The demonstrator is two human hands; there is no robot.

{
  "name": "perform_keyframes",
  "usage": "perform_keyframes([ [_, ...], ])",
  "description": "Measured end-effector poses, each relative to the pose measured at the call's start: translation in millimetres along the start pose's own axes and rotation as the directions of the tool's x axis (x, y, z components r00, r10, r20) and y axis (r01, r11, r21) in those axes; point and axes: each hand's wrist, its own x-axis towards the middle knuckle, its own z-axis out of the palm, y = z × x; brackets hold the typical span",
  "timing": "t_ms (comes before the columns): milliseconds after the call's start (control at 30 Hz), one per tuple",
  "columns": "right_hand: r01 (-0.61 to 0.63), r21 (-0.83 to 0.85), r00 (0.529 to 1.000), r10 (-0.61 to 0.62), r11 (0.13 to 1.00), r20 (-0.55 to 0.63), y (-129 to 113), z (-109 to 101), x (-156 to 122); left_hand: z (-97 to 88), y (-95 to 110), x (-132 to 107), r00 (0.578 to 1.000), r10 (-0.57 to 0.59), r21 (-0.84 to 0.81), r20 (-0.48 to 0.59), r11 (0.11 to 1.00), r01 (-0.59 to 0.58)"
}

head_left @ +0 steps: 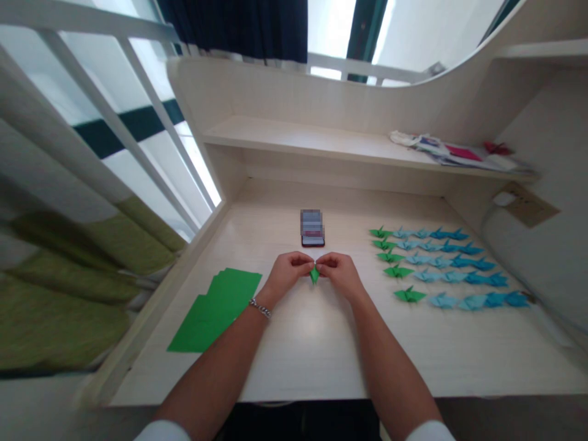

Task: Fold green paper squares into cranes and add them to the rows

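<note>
A small folded piece of green paper [314, 275] is pinched between my two hands over the middle of the desk, its pointed end towards me. My left hand [290, 272] closes its fingertips on the left side of the fold. From the right, my right hand [339, 274] grips the same paper, thumb and fingers pressed together. The fingers cover much of its upper part. Just beyond my hands lies a phone [313, 228] with its screen lit and blurred. Flat green paper sheets [220, 309] lie overlapping to the left of my left forearm.
On the right stand rows of folded paper cranes, with green cranes [410, 294], light blue cranes [443, 300] and darker blue cranes [478, 263]. A shelf [321, 142] spans the back, papers [459, 151] on its right end. A cable [487, 223] runs from a wall socket [528, 203].
</note>
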Motion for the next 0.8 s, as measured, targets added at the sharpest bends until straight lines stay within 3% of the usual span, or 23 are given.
perform_keyframes([
  [467, -0.049, 0.065, 0.999, 0.048, 0.997, 0.016, -1, 2, 0, 0.0, -5, 1, 0.998, 0.038, 0.047, -0.040, 0.998, -0.036],
  [700, 0.036, 0.058, 0.992, -0.029, 0.998, -0.121, 1, 10, 2, 7.7, -10, 2, 0.978, 0.155, 0.059, -0.139, 0.987, -0.148],
  [800, 0.096, 0.042, 0.978, -0.086, 0.995, -0.190, 0, 11, 2, 12.2, -10, 1, 0.986, 0.106, -0.012, -0.127, 0.994, -0.108],
])
